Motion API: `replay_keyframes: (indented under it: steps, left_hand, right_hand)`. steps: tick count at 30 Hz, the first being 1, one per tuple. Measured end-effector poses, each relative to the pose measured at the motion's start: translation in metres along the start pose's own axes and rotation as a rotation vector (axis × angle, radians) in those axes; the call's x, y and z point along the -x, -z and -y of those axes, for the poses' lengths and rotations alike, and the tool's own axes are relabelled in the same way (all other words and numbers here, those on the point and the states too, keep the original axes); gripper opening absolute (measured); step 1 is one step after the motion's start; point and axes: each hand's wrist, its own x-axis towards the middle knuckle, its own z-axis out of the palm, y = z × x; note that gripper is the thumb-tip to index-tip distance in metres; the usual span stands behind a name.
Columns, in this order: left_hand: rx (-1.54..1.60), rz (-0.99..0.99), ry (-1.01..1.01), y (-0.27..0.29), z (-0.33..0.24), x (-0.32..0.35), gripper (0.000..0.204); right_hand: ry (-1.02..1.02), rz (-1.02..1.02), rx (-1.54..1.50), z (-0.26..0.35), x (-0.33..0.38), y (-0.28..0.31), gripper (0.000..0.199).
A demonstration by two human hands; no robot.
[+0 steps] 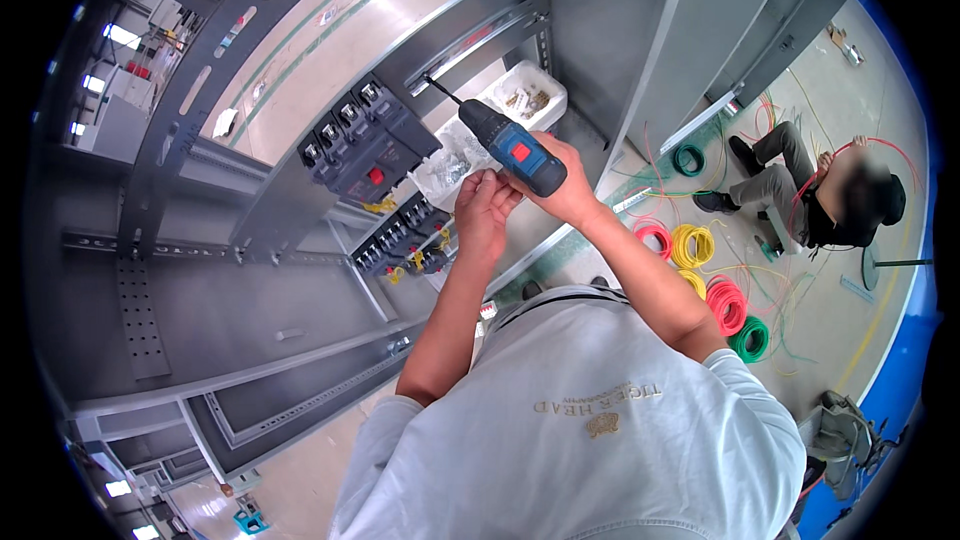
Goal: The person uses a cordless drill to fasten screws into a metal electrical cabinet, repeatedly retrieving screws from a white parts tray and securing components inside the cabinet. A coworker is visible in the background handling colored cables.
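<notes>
The right hand (565,180) has its fingers wrapped around the handle of a blue-and-black cordless drill (522,154). The left hand (482,228) is just beside it, fingertips drawn narrow; I cannot tell whether they pinch a small part. The drill is over the open cabinet, its long driver bit (444,90) aimed toward the lower-left end of a steel crossbar (440,26); contact cannot be made out.

For good control, I would line the bit up straight with any fastener, seat it before pulling the trigger, and hold the left fingers clear of the chuck. Loose hardware could be knocked about: 2 white bins, 1 of mixed fittings (540,118) and 1 of silvery pieces (432,190), are below the drill. A black circuit breaker (355,162) is left of them. Beyond the cabinet's right edge, wire coils (727,304) lie on the floor.
</notes>
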Motion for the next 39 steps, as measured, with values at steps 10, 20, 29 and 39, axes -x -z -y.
replay_keyframes:
  steps: [10, 20, 29, 39]
  left_hand:
    - [-0.069, -0.083, -0.121, -0.003, -0.031, -0.002, 0.017]
    - [-0.018, 0.067, -0.087, -0.040, -0.054, -0.024, 0.017]
    - [0.024, 0.278, 0.033, -0.051, -0.052, -0.040, 0.024]
    - [-0.092, 0.318, 0.124, -0.038, -0.060, -0.048, 0.016]
  right_hand:
    - [0.102, -0.060, 0.016, 0.000, 0.001, 0.002, 0.037]
    - [-0.472, 0.099, -0.428, 0.002, 0.077, 0.077, 0.025]
    - [-0.556, 0.080, -0.607, 0.008, 0.081, 0.105, 0.027]
    - [-0.614, 0.134, -0.629, 0.003, 0.079, 0.125, 0.027]
